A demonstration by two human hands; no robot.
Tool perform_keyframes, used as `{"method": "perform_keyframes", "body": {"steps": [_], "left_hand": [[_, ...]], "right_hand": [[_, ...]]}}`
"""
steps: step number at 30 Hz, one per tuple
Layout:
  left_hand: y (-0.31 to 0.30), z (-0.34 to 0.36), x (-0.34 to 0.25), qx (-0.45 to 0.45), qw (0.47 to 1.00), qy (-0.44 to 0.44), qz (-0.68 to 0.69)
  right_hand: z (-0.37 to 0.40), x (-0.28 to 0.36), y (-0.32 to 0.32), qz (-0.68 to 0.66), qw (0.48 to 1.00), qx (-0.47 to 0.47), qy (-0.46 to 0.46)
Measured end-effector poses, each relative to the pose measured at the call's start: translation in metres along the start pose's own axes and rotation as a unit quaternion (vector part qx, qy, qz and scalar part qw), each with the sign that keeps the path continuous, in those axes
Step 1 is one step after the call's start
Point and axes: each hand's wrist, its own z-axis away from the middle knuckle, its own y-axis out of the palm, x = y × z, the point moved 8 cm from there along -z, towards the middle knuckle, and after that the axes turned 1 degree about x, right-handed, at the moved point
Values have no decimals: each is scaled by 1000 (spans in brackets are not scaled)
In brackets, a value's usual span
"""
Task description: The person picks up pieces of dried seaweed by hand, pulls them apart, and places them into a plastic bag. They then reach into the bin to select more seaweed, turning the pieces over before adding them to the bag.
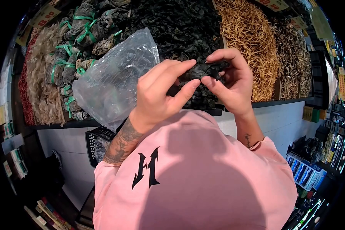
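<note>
Dried black fungus sits as a dark, crinkled clump between my two hands. My right hand curls round its right side, with thumb and index finger along its edges. At the clump's left end, the thumb and index finger of my left hand are on it; the other fingers are partly hidden. A clear plastic bag hangs beside my left hand, and its edge passes behind the knuckles. Beneath and beyond both hands lies a heap of the same black fungus.
Left of the heap are grey dried bundles tied with green string and pale dried strips. Thin golden dried strands fill the bin on the right. Price signs stand behind. A black basket is below, left of my body.
</note>
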Motion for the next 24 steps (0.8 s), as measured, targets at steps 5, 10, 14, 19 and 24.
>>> {"method": "perform_keyframes", "body": {"steps": [5, 10, 14, 19, 24], "left_hand": [[3, -1, -10, -35, 989, 108, -99], [6, -2, -10, -27, 987, 99, -120], [9, -1, -10, -21, 987, 77, -140], [12, -1, -10, -19, 988, 75, -134], [13, 0, -10, -22, 989, 73, -124]], "right_hand": [[1, -6, 4, 10, 1000, -3, 27], [-1, -9, 4, -29, 998, -56, 18], [0, -3, 4, 42, 998, -48, 11], [2, -8, 5, 32, 998, -45, -7], [2, -4, 8, 8, 999, -44, -25]]}}
